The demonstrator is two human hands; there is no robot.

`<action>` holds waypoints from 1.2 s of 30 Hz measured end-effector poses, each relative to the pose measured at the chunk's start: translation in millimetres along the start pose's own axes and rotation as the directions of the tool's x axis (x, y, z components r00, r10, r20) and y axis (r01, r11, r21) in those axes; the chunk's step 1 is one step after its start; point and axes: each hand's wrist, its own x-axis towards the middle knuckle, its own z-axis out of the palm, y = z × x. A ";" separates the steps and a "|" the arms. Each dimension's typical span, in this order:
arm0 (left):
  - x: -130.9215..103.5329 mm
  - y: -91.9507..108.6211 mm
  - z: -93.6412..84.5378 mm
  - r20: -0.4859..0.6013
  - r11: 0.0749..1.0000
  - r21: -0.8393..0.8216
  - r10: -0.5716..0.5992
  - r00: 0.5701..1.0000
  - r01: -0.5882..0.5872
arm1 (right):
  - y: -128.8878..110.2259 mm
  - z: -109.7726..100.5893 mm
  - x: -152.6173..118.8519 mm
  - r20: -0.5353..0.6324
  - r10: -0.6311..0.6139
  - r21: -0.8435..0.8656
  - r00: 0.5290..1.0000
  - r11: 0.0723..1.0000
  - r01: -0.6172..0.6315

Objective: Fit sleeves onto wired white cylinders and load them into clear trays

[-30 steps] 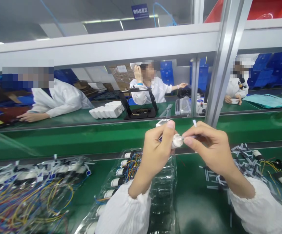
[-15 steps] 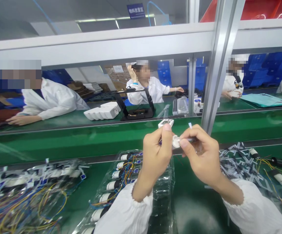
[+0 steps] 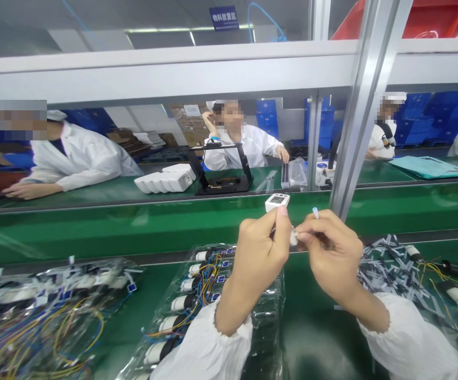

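My left hand [image 3: 258,253] is closed around a small white plastic housing [image 3: 277,201], whose top end with a dark window sticks up past the thumb. Beyond its fingertips a little white piece [image 3: 293,236] shows; whether it belongs to the housing I cannot tell. My right hand [image 3: 334,253] pinches at that piece with thumb and forefinger. A pale narrow strip [image 3: 315,212] pokes up from behind the right fingers. Below the left forearm lies a clear plastic tray [image 3: 266,316] with several black-and-white cylindrical parts [image 3: 181,302] and coloured wires.
A heap of wired parts [image 3: 55,311] lies at left. Pale strips [image 3: 389,269] are piled at right beside more cylinders. Ahead stand a green ledge [image 3: 94,227] and an upright metal post [image 3: 367,105]. Co-workers in white sit across, near a black frame [image 3: 225,184] and white containers [image 3: 163,179].
Both hands have shifted slightly right in view, and more of the housing's top shows. The small white piece is now turned and more covered. The co-worker opposite has drawn one hand inward.
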 end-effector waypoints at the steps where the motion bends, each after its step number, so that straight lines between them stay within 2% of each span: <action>1: 0.2 -1.2 -0.3 0.001 1.000 0.021 -0.004 1.000 0.004 | 0.9 0.4 -0.3 0.001 -0.018 -0.011 1.000 1.000 0.018; 7: -1.9 -5.6 -0.7 -0.011 0.990 0.141 0.010 1.000 -0.008 | -0.8 1.7 1.3 0.018 -0.055 -0.055 0.998 0.997 0.056; 9: -2.3 -6.6 0.8 -0.019 0.969 0.246 0.038 0.999 -0.032 | -0.1 0.6 3.5 0.052 0.013 -0.029 0.999 1.000 -0.012; 11: -1.9 -8.1 2.6 0.000 0.922 0.386 0.047 0.999 -0.043 | 3.4 -1.1 6.7 0.116 0.154 0.036 0.981 0.987 -0.159; 13: 0.0 -10.2 3.2 0.048 0.870 0.493 0.014 0.999 -0.035 | 8.8 -3.5 11.1 0.221 0.320 0.114 0.921 0.930 -0.350; 15: 3.6 -13.0 1.8 0.120 0.868 0.496 -0.050 0.992 -0.016 | 13.8 -6.9 16.7 0.340 0.446 0.158 0.828 0.841 -0.518; 17: 8.4 -16.2 -1.3 0.174 0.926 0.375 -0.104 0.979 0.032 | 16.0 -11.6 23.2 0.424 0.498 0.169 0.756 0.776 -0.607; 18: 10.7 -17.8 -3.1 0.183 0.956 0.286 -0.126 0.975 0.070 | 15.8 -14.3 26.3 0.435 0.502 0.177 0.747 0.766 -0.618; 21: 14.5 -21.8 -7.8 0.170 0.980 0.071 -0.197 0.966 0.187 | 12.7 -22.1 33.9 0.363 0.479 0.246 0.799 0.778 -0.578; 24: 13.3 -23.0 -8.3 0.200 0.965 -0.017 -0.252 0.947 0.261 | 11.4 -27.4 37.6 0.238 0.483 0.349 0.843 0.767 -0.538; 28: 9.3 -21.5 -1.8 0.241 0.956 -0.093 -0.251 0.937 0.280 | 14.5 -30.3 40.1 0.131 0.499 0.440 0.857 0.745 -0.501; 32: 7.6 -21.0 5.6 0.284 0.921 -0.150 -0.308 0.908 0.360 | 15.4 -30.5 41.6 0.077 0.472 0.409 0.878 0.788 -0.460; 36: 9.3 -23.3 7.8 0.249 0.909 -0.190 -0.321 0.914 0.371 | 17.2 -29.1 39.6 0.005 0.437 0.415 0.899 0.817 -0.400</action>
